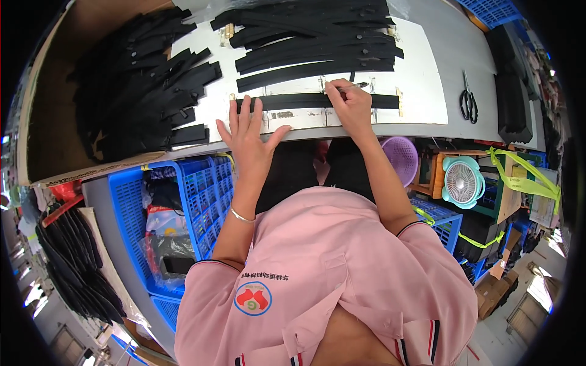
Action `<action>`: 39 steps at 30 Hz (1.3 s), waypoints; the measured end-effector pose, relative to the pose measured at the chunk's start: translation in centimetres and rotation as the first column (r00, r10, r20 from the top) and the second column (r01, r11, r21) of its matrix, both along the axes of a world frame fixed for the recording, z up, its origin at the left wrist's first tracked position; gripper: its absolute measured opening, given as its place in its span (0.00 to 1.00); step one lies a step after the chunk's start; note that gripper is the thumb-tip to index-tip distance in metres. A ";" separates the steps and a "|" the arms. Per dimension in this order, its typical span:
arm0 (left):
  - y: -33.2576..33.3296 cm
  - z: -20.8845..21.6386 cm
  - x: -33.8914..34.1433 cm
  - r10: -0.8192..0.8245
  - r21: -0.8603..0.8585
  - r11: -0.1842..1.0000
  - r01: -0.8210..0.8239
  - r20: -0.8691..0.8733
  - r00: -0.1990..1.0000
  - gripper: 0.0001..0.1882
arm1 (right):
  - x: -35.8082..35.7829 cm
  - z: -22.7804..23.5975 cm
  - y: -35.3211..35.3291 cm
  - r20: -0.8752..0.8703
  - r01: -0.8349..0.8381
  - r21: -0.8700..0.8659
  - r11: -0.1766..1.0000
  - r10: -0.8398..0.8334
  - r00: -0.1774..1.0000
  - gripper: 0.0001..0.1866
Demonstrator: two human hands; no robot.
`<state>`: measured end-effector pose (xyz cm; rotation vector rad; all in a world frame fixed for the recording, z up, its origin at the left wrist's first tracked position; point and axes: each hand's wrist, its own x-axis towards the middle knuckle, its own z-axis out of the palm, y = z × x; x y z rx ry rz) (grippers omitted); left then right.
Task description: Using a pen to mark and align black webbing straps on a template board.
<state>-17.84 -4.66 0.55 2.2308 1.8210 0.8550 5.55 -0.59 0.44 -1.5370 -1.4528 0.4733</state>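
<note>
A long black fabric strip (pixel 293 102) lies across the white board (pixel 421 67) close to the table's front edge. My left hand (pixel 249 129) rests on the strip's left end, fingers spread and pressing it down. In my right hand (pixel 353 110) is a pen (pixel 357 86), pinched between thumb and fingers just above the strip, toward its right part; the hand hides its lower part. Short dark marks and small yellowish tape pieces (pixel 400 102) show on the board around the strip. More black strips (pixel 311 46) lie in rows on the board's far side.
At the left, a cardboard box (pixel 52 122) holds a heap of black strips (pixel 140 79). Black-handled scissors (pixel 469 104) lie right of the board. Below the table stand a blue crate (pixel 131 226), a purple basket (pixel 400 160) and a small turquoise fan (pixel 463 182).
</note>
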 end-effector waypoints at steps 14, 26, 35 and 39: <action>2.9 -0.4 7.1 -0.244 0.197 0.961 0.195 0.270 0.931 0.10 | -0.3 -0.2 0.3 0.131 -0.005 0.057 0.998 -0.003 0.991 0.12; 3.1 -0.8 7.5 -0.217 0.242 0.960 0.144 0.311 0.925 0.07 | 0.6 0.1 -0.4 0.071 -0.135 0.007 0.991 0.135 0.988 0.11; 3.0 -0.4 7.5 -0.210 0.192 0.968 0.161 0.274 0.939 0.06 | 1.5 0.5 -1.1 -0.104 -0.157 -0.014 0.988 0.155 0.983 0.11; 2.9 -0.4 7.3 -0.215 0.196 0.966 0.168 0.255 0.943 0.06 | 4.9 2.1 -1.7 -0.294 0.030 0.105 0.994 0.002 0.956 0.06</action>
